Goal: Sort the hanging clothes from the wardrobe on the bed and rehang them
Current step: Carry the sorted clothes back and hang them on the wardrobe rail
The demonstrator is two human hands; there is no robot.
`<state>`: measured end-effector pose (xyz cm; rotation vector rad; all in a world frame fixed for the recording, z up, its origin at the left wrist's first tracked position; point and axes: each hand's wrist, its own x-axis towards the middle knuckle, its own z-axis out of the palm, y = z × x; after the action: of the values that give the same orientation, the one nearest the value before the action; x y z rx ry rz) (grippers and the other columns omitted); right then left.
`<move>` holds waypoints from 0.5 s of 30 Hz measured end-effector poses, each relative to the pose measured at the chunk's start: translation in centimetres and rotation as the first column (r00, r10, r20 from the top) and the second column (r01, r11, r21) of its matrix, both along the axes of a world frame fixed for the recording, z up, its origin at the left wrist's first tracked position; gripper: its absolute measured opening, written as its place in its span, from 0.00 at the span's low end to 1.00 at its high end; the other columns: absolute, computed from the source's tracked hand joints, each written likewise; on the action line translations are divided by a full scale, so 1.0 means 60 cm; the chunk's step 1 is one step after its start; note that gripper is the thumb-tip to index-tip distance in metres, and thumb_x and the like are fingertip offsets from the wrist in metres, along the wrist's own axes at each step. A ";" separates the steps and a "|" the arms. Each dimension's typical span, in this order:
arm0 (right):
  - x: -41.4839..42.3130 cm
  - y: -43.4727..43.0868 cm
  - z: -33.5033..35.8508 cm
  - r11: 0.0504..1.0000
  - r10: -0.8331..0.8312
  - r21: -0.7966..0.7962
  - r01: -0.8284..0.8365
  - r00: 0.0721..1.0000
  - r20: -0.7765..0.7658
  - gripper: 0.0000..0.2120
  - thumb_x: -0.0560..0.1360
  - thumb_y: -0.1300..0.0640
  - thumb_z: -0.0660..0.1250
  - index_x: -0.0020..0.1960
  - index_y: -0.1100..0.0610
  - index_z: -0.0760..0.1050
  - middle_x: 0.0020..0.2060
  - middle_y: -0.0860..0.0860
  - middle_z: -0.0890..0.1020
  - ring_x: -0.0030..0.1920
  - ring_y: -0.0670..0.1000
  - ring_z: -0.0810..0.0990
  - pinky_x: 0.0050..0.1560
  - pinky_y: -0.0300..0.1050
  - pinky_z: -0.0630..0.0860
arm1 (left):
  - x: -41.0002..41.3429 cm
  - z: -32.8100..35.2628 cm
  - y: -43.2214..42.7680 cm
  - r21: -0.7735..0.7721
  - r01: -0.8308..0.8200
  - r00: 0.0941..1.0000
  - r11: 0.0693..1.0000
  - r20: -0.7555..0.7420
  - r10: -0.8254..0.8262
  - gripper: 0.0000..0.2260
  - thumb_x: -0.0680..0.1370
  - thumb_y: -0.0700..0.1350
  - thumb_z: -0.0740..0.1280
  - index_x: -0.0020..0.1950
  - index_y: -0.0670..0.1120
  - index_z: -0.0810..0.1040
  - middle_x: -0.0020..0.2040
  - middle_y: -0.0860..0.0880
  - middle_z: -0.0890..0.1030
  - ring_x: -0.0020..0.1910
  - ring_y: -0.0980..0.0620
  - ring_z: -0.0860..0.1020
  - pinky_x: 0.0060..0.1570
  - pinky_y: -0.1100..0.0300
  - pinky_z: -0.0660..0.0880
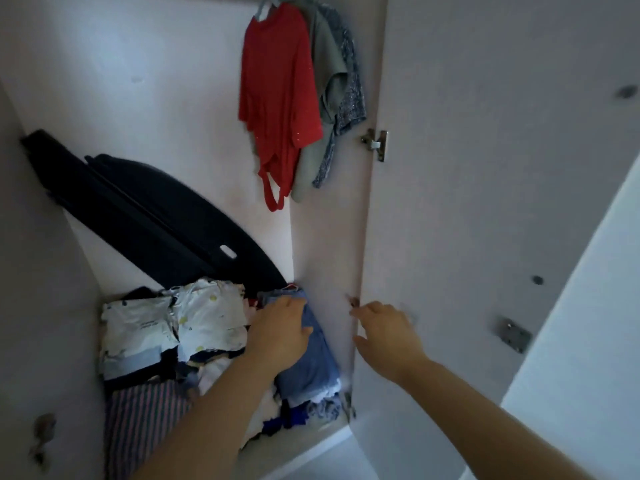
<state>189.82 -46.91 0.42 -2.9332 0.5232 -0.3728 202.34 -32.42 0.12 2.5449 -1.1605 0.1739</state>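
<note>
1. Head view: the open wardrobe [145,64] is seen from above and in front, with both bare arms reaching into its lower part.
2. Three garments hang on hangers at the top right of the interior, close to the side panel [329,244]. They are a red top [277,98], a grey-green top [323,60] just behind it, and a mottled blue-grey top [351,98] nearest the panel.
3. The red top's grey hanger [264,6] shows at the upper edge; the rail itself is out of frame.
4. The left hand [280,332] lies palm down on a folded blue garment [311,365]. Its fingers are straight and close together and its thumb points out to the right. It presses on the cloth rather than gripping it.
5. That blue garment sits on the right of a heap on the wardrobe floor, beside folded white clothes [204,313] and a red-and-blue striped fabric [138,427].
6. The right hand [384,327] is spread, thumb apart. Its fingertips are at the seam where the side panel meets the open door [485,168]. Blur hides whether they touch it.
7. A metal hinge [375,144] joins the door and panel higher up.
8. A long black cover [166,216] leans diagonally against the back wall behind the heap.
</note>
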 end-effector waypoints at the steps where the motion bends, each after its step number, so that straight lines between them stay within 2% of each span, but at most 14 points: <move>1: -0.031 0.008 -0.016 0.999 -0.042 0.012 0.042 0.999 -0.016 0.21 0.76 0.52 0.60 0.69 0.51 0.65 0.63 0.50 0.72 0.62 0.52 0.70 0.61 0.43 0.64 | -0.020 -0.010 -0.001 0.015 0.037 0.999 0.999 -0.005 -0.037 0.21 0.78 0.52 0.60 0.70 0.48 0.65 0.66 0.48 0.70 0.63 0.49 0.70 0.60 0.57 0.66; 4: -0.129 0.040 -0.063 0.977 -0.187 0.089 0.191 0.981 -0.049 0.21 0.76 0.51 0.61 0.69 0.49 0.65 0.65 0.49 0.71 0.63 0.52 0.70 0.63 0.43 0.63 | -0.084 -0.041 0.008 0.062 0.137 0.990 0.989 -0.025 -0.136 0.18 0.79 0.50 0.59 0.68 0.47 0.67 0.65 0.47 0.71 0.62 0.48 0.71 0.59 0.55 0.68; 8: -0.277 0.106 -0.117 0.904 -0.382 0.160 0.396 0.918 -0.110 0.22 0.76 0.51 0.61 0.70 0.49 0.65 0.66 0.48 0.70 0.64 0.52 0.70 0.64 0.45 0.65 | -0.181 -0.091 0.038 0.142 0.268 0.962 0.953 -0.098 -0.256 0.16 0.78 0.48 0.60 0.65 0.44 0.69 0.63 0.46 0.72 0.60 0.46 0.72 0.58 0.53 0.70; 12: -0.453 0.194 -0.162 0.761 -0.575 0.225 0.608 0.794 -0.197 0.22 0.76 0.51 0.62 0.70 0.49 0.65 0.66 0.48 0.70 0.65 0.52 0.68 0.64 0.45 0.65 | -0.318 -0.136 0.064 0.239 0.443 0.897 0.864 -0.121 -0.426 0.15 0.77 0.48 0.60 0.63 0.46 0.69 0.62 0.47 0.72 0.59 0.46 0.72 0.55 0.54 0.70; 15: -0.590 0.261 -0.179 0.614 -0.711 0.240 0.752 0.659 -0.246 0.22 0.77 0.51 0.62 0.70 0.49 0.65 0.66 0.48 0.70 0.65 0.52 0.68 0.64 0.45 0.65 | -0.432 -0.155 0.072 0.285 0.590 0.806 0.756 -0.144 -0.575 0.15 0.78 0.50 0.59 0.63 0.47 0.68 0.62 0.47 0.72 0.59 0.46 0.72 0.54 0.55 0.68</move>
<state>154.45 -31.28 -10.34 -2.2835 1.6525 -0.1418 176.40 -28.12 -9.18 2.2620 -2.0374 -0.2493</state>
